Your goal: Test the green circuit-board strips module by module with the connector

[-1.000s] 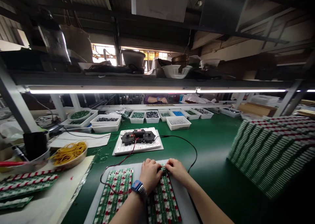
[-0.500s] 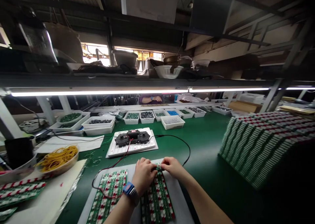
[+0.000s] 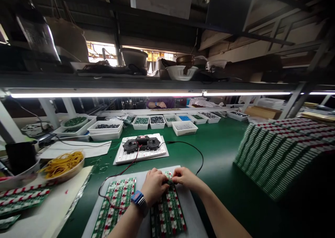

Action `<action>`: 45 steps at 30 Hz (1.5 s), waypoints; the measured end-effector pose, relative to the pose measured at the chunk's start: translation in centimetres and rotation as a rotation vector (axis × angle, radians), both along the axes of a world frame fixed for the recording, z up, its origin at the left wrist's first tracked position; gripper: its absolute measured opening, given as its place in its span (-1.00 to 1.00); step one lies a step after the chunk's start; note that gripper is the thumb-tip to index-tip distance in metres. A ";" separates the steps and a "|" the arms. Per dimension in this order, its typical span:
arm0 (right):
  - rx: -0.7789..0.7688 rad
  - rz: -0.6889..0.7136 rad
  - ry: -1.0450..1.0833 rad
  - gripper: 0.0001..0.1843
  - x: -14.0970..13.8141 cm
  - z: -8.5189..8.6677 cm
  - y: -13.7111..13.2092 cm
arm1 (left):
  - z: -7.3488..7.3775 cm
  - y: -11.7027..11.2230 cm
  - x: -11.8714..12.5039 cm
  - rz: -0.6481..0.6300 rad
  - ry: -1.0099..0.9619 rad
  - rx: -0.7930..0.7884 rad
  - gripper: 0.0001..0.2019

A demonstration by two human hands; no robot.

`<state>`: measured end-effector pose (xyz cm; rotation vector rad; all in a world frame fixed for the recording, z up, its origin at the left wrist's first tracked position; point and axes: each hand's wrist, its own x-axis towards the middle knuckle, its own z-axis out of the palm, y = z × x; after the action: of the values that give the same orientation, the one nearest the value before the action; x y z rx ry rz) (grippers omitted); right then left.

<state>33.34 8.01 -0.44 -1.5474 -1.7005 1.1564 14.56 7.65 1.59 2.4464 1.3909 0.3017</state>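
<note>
A green circuit board panel [image 3: 171, 210] with rows of white and red parts lies on a pale grey sheet [image 3: 142, 173]. Over its far left end rests my left hand [image 3: 155, 186], fingers curled and closed, a blue wrist strap [image 3: 137, 198] on the wrist. Opposite it, at the far right edge, my right hand [image 3: 184, 178] pinches thumb and forefinger together. What sits between the fingertips of either hand is too small or hidden to make out. A second circuit board panel [image 3: 115, 203] lies to the left, partly behind my left forearm.
A black twin-speaker module [image 3: 142, 144] with wires sits on a white tray [image 3: 162, 153]. Small-part bins [image 3: 185, 131] line the back. Right stands a tall stack of boards [image 3: 269, 161]; left, a bowl of yellow rubber bands [image 3: 64, 164]. Across the bench is another person's hand [image 3: 160, 105].
The view has tilted slightly. My fingers have shifted a little at the panel's far end, where more of the last row shows. The other person's hand has moved left.
</note>
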 end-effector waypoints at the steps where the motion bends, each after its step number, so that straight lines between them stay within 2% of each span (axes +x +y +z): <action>1: 0.001 0.002 -0.017 -0.93 0.0 0.0 0.0 | 0.1 -0.1 0.0 0.003 0.016 -0.002 -0.81; 8: 0.026 0.021 -0.091 -0.93 0.1 0.3 0.0 | 1.0 -0.6 0.4 0.031 0.032 -0.036 -0.81; 20: 0.098 -0.031 -0.211 -0.78 -0.9 -1.2 0.2 | 1.6 -0.5 1.1 0.061 0.092 -0.077 -0.82; 23: 0.123 -0.021 -0.210 -0.77 -0.8 -1.1 0.2 | 1.3 -1.2 1.1 0.091 0.090 -0.062 -0.77; 27: 0.129 -0.005 -0.185 -0.82 -0.5 -1.2 0.3 | 0.0 -1.9 0.7 0.154 0.006 -0.055 -0.71; 32: 0.107 -0.003 -0.119 -0.84 -0.4 -1.3 0.4 | -1.4 -1.7 0.3 0.173 -0.090 -0.062 -0.73; 38: 0.092 -0.008 -0.169 -0.85 -0.5 -0.6 0.3 | -1.4 -1.6 0.3 0.170 -0.112 -0.058 -0.74; 45: 0.015 0.033 -0.042 -0.89 -0.1 -0.5 0.3 | -0.8 -2.0 0.4 0.175 -0.102 -0.053 -0.74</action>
<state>33.23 8.28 -0.91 -1.5504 -1.7642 1.1318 14.99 5.63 0.78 2.2382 1.5504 0.4187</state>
